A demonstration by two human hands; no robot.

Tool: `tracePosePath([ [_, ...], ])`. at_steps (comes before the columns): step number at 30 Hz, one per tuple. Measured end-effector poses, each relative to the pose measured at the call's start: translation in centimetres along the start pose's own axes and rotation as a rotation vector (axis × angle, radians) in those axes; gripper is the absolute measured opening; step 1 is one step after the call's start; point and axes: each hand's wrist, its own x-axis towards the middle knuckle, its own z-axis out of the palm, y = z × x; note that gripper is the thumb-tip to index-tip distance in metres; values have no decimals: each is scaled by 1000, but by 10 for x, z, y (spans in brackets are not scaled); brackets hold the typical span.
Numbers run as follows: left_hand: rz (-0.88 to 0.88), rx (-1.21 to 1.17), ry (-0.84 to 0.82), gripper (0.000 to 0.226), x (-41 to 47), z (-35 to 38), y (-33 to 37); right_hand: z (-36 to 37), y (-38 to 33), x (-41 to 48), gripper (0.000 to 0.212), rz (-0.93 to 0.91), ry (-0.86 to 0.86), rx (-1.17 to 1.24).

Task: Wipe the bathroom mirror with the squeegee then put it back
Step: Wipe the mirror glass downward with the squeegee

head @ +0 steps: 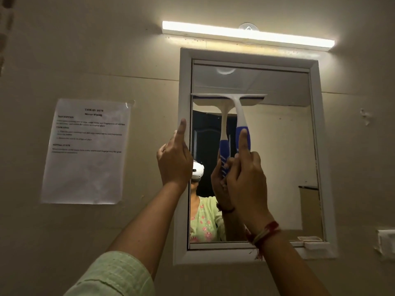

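Note:
A white-framed bathroom mirror [282, 159] hangs on the beige wall. The squeegee [239, 110] has a white blade and neck and a blue handle. Its blade lies flat against the upper left part of the glass, and its reflection shows just beside it. My right hand [245, 174] grips the blue handle from below, index finger stretched up along it. My left hand [174, 159] rests on the mirror's left frame, index finger pointing up, the other fingers curled, nothing in it.
A lit tube light [248, 34] runs above the mirror. A printed task sheet [85, 150] is taped to the wall at the left. A small white shelf [316, 245] sticks out at the mirror's lower right corner. A wall switch plate [386, 242] sits at the far right.

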Motion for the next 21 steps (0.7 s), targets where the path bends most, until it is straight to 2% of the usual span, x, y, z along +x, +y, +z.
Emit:
tracePosePath([
  [7,-2,-26,-11,45,-1,0,-2,-1,7,-47,60,-11,-25,-4],
  [10,-3,-28,-6,45,-1,1,-2,-2,6,-36,65,-14,-3,9],
  [14,-8,-29,-6,45,0,1,-3,1,7,-15,59,-16,6,-7],
  [21,-17,-38,-21,46,-1,2,-4,5,13,-73,83,52,-77,-30],
])
